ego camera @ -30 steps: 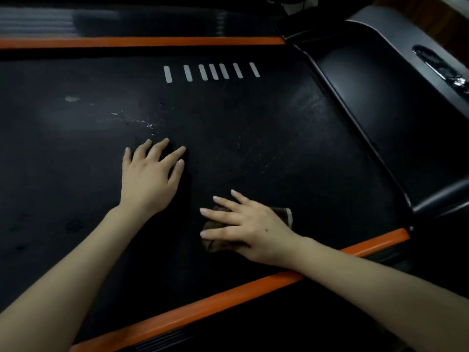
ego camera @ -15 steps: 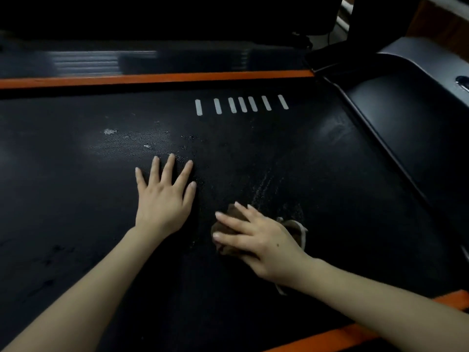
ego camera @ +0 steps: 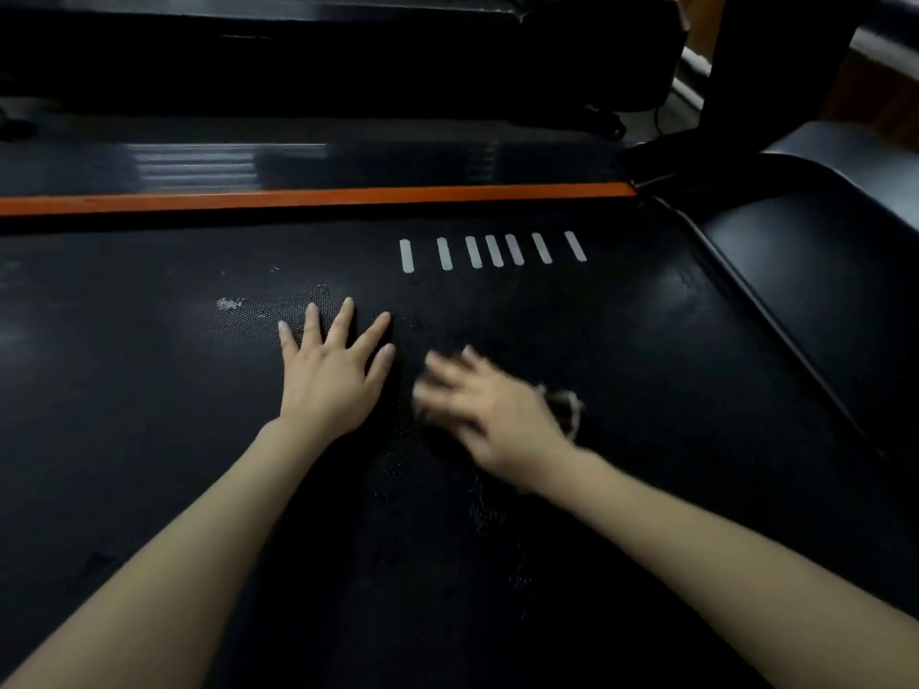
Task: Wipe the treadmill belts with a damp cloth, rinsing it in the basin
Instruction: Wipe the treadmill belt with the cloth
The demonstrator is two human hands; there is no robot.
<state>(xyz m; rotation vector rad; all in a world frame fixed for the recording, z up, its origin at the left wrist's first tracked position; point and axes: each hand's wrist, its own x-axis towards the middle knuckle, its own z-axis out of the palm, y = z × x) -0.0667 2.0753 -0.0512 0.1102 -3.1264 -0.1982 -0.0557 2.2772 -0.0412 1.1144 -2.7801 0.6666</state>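
While left hand [ego camera: 330,385] lies flat on belt [ego camera: 646,340] | right hand [ego camera: 497,420] presses cloth [ego camera: 567,407], fingers straight

An orange strip [ego camera: 318,197] runs along the far edge, with a glossy dark side rail [ego camera: 199,161] just beyond it. At right sits a dark curved hood [ego camera: 820,271], a black upright [ego camera: 776,62] behind it.

The black treadmill belt [ego camera: 149,440] is wide and flat, with tiny bumps all over. Seven short white stripes [ego camera: 490,251] sit in a row near its far edge. An orange strip [ego camera: 318,196] runs along that edge. A small white smudge [ego camera: 229,304] is on the belt. The left hand [ego camera: 328,375] lies flat on the belt, fingers spread. Just beside it, the blurry right hand [ego camera: 492,415] rests on a dark cloth [ego camera: 567,410] with a pale edge. Little wet drops [ego camera: 482,509] shine nearby.
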